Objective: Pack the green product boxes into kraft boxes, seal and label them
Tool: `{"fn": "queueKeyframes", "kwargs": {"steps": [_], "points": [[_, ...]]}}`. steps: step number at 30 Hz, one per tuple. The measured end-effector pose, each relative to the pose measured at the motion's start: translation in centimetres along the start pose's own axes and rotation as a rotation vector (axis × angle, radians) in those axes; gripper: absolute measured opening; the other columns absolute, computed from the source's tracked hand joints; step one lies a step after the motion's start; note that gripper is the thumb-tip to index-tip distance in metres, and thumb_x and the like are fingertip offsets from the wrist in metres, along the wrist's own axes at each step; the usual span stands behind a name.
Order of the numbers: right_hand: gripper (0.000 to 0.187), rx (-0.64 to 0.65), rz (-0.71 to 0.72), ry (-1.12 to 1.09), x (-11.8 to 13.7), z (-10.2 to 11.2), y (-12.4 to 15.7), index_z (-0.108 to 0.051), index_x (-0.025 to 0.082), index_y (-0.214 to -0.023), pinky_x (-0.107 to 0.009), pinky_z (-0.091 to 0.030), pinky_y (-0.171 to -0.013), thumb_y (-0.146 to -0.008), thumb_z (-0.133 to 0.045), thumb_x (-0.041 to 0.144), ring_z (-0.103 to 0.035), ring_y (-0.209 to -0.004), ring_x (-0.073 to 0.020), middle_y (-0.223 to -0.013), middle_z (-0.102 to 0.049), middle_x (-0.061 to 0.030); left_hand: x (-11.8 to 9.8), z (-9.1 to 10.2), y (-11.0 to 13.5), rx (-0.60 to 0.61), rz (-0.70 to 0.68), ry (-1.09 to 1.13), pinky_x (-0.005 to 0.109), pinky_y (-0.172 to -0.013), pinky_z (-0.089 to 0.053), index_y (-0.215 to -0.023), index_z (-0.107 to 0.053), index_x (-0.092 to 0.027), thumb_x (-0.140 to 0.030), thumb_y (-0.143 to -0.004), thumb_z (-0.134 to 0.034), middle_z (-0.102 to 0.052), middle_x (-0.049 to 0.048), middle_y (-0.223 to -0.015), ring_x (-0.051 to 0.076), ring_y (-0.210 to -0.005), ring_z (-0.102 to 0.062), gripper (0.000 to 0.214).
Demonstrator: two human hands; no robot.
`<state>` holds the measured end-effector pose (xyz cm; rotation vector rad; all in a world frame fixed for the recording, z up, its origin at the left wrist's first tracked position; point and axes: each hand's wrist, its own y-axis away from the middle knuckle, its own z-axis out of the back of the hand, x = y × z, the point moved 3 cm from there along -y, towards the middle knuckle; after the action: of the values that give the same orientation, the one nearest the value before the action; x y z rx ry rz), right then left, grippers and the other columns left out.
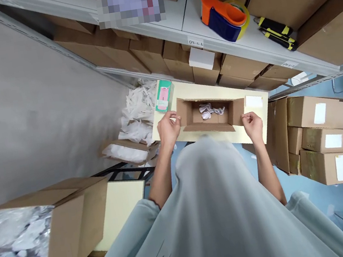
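Note:
An open cardboard box (pixel 212 127) stands on the pale yellow table in front of me, its flaps folded outward. Crumpled white paper (pixel 209 111) lies on the bottom of it. My left hand (pixel 168 126) pinches the edge of the left flap between thumb and fingers. On the opposite side, my right hand (pixel 252 125) has its fingers closed at the edge of the right flap. A green box with a pink picture (pixel 164 95) lies on the table just beyond my left hand. White labels (pixel 254 101) lie beyond my right hand.
The shelf above holds an orange and blue tape dispenser (pixel 224 17), yellow and black utility knives (pixel 276 32) and cartons. White paper (pixel 139 107) is heaped left of the table (pixel 173 139). Labelled cartons (pixel 328 139) are stacked to the right. A large carton (pixel 77 228) stands at lower left.

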<state>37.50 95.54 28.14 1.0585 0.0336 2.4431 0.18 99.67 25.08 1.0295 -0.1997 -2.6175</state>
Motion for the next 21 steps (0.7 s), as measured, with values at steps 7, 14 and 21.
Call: {"fn": "queueKeyframes", "kwargs": {"steps": [7, 14, 21], "points": [[0.025, -0.002, -0.078, 0.116, -1.6, -2.8, -1.1, -0.063, 0.025, -0.082, -0.035, -0.048, -0.074, -0.091, -0.058, 0.048, -0.064, -0.073, -0.0236, -0.079, -0.076, -0.0061, 0.6, -3.4, -2.7, 0.085, -0.081, 0.004, 0.035, -0.09, -0.056, -0.115, -0.073, -0.024, -0.025, -0.099, -0.068, -0.084, 0.0048, -0.115, 0.022, -0.081, -0.075, 0.016], [0.034, -0.114, -0.136, 0.218, -0.4, -3.2, -0.7, -0.072, 0.021, -0.106, -0.039, -0.05, -0.081, -0.095, -0.058, 0.049, -0.07, -0.08, -0.0284, -0.089, -0.079, -0.0096, 3.0, -2.6, -5.5, 0.117, -0.144, 0.066, 0.039, -0.101, -0.058, -0.129, -0.071, -0.021, -0.041, -0.108, -0.063, -0.08, 0.0128, -0.13, 0.027, -0.104, -0.078, 0.03], [0.047, -0.146, -0.053, 0.177, 5.0, -4.1, 1.7, -0.074, 0.021, -0.112, -0.039, -0.052, -0.08, -0.1, -0.056, 0.062, -0.071, -0.078, -0.0274, -0.089, -0.079, -0.0089, 8.0, -3.3, -12.8, 0.122, 0.132, -0.207, 0.06, -0.13, -0.042, -0.173, -0.03, -0.004, -0.037, -0.085, -0.092, -0.043, 0.038, -0.171, 0.051, -0.162, -0.043, 0.112]]}}
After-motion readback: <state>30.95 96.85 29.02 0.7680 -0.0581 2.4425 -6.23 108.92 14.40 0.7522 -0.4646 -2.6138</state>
